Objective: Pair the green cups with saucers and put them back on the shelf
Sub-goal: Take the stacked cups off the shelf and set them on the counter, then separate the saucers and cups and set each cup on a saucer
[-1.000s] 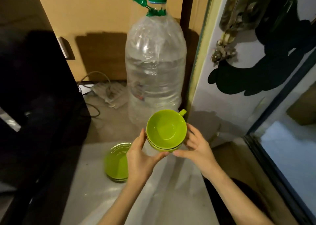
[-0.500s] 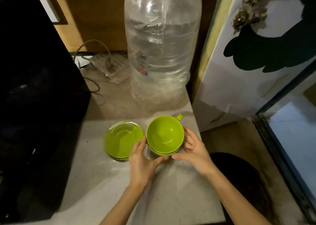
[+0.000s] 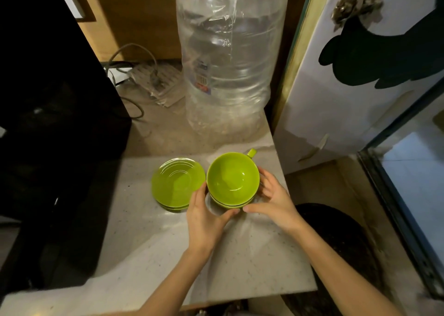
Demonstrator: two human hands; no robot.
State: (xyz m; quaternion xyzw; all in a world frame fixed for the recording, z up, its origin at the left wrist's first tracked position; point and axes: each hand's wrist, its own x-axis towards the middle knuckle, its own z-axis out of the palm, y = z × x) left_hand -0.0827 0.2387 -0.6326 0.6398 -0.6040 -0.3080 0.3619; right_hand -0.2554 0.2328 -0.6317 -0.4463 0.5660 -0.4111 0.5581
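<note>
Both hands cradle the green cup (image 3: 232, 176) with a saucer rim showing just under it: the left hand (image 3: 206, 216) with fingers curled on its near-left side, the right hand (image 3: 274, 200) on its near-right side. The cup's handle (image 3: 251, 152) points toward the counter's (image 3: 252, 255) far right edge. A stack of saucers (image 3: 177, 183) lies just left of the cup. The big water bottle (image 3: 228, 58) stands behind, and a black appliance (image 3: 48, 123) crowds the left side; bare counter lies toward the near edge.
</note>
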